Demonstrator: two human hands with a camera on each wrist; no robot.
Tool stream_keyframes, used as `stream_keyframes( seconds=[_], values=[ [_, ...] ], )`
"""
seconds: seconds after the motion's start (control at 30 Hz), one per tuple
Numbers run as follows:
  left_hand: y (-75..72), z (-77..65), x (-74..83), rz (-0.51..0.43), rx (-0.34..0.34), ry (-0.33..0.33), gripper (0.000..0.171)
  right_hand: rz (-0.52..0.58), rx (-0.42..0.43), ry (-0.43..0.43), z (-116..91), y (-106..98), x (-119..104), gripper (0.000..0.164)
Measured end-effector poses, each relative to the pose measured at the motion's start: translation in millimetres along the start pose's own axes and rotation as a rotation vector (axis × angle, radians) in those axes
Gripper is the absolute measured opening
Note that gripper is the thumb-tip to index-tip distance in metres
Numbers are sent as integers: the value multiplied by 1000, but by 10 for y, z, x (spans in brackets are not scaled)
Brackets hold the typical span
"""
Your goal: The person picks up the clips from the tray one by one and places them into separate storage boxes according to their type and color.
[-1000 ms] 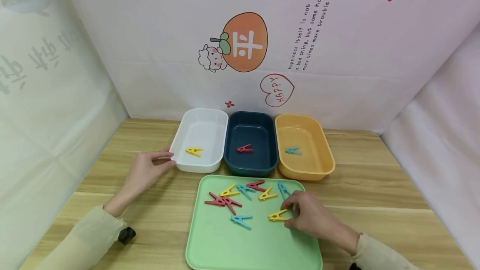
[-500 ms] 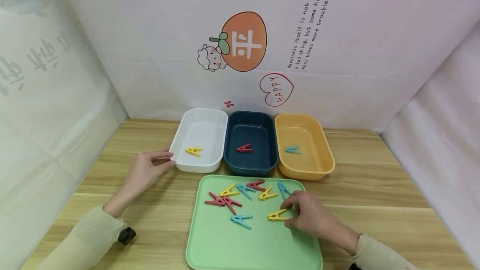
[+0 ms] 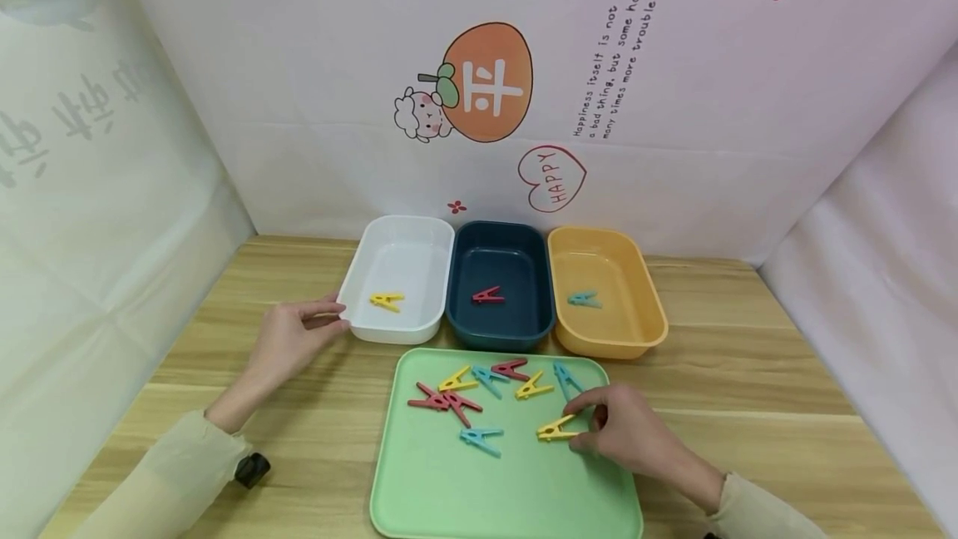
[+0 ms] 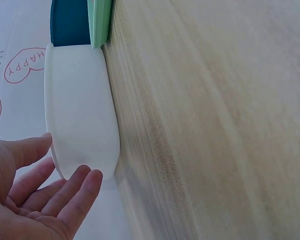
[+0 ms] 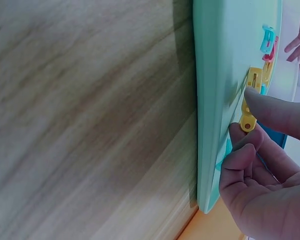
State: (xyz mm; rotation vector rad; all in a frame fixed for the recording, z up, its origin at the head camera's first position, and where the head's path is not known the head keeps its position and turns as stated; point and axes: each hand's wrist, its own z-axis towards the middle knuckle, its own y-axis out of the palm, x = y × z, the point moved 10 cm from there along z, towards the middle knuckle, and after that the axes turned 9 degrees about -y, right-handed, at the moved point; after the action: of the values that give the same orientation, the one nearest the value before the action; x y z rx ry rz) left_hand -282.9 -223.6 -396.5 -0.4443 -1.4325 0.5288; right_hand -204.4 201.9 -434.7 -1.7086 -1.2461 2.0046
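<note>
Where its two splayed legs face right, a yellow plastic spring clothespin (image 3: 554,429) meets the right hand (image 3: 632,431), thumb and finger pinching the leg ends. Pin lies to that hand's left, over the right half of a flat light-green plastic tray (image 3: 479,497) with rounded corners; cannot tell whether its full weight is on the surface. Long axis roughly side to side, nose pointing left, away from the palm. Judged the key relation: legs toward the fingers, nose away. Right hand is by far the nearer.

Just beyond the knuckles, a light-blue plastic clothespin (image 3: 566,379) lies nearer to front-to-back; contact with the hand unclear. Second yellow clothespin (image 3: 531,387) beyond the pinched one, slightly left.

Past the tray's far edge, three rounded rectangular plastic bins side by side: white bin (image 3: 407,260) at left, dark-blue bin (image 3: 501,256) in the middle, orange-yellow bin (image 3: 606,264) at right. White one sits far-left of the pinched pin. Left hand (image 3: 288,343), fingers loosely extended and apart, touches its near-left corner, well away from the pin.
</note>
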Motion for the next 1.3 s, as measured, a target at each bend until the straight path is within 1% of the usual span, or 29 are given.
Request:
stream_keyframes(
  seconds=[0.2, 0.6, 0.93, 1.1, 1.3],
  values=[
    [-12, -4, 14, -12, -2, -10, 29, 21, 4, -9, 4, 5, 4, 30],
    [-20, 4, 22, -1, 9, 9, 28, 58, 27, -20, -12, -4, 27, 30],
    [-8, -10, 3, -2, 7, 2, 29, 84, 45, -60, -41, -20, -10, 34],
    [-2, -8, -11, -1, 8, 6, 29, 93, 47, -55, -50, -29, -14, 35],
    [3, -1, -20, -3, 14, 5, 28, 110, 54, -7, -61, -37, 14, 36]
  ],
)
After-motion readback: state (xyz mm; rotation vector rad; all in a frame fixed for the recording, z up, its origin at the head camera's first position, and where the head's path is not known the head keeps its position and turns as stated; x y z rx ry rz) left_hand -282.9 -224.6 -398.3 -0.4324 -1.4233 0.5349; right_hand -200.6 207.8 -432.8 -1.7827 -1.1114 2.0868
